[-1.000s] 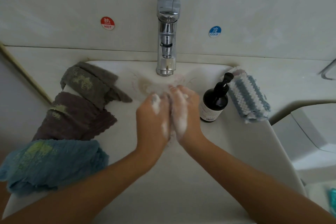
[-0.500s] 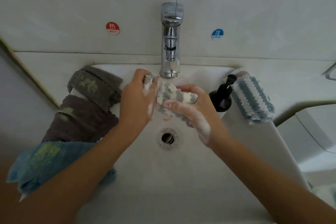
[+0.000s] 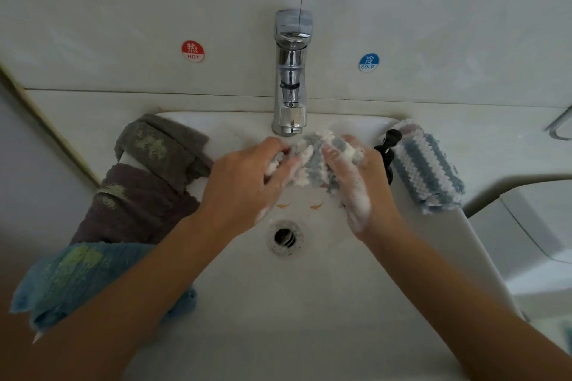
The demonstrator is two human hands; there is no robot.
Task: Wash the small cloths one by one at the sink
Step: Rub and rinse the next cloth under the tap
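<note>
Nearest to you, a blue cloth is hanging over the sink's rim, to the left of the drain and partly hidden under your left forearm. The drain is sitting open in the basin, and everything else is lying around it. Just beyond the drain, your left hand and right hand are both curling their fingers around a striped blue-and-white cloth, bunching it between them above the basin; soap foam is clinging to your right hand and to the edge of your left palm. Left of the drain and farther back, a dark purple cloth is draping over the sink's edge, and a grey cloth is lying just beyond it, touching it. Right of the drain, a dark pump bottle is standing partly hidden behind your right hand, and a second striped cloth is resting folded just beside it on the rim. The chrome faucet is rising straight beyond the drain, just behind the cloth you are holding. On the wall, a red HOT sticker is sitting left of the faucet and a blue COLD sticker right of it.
</note>
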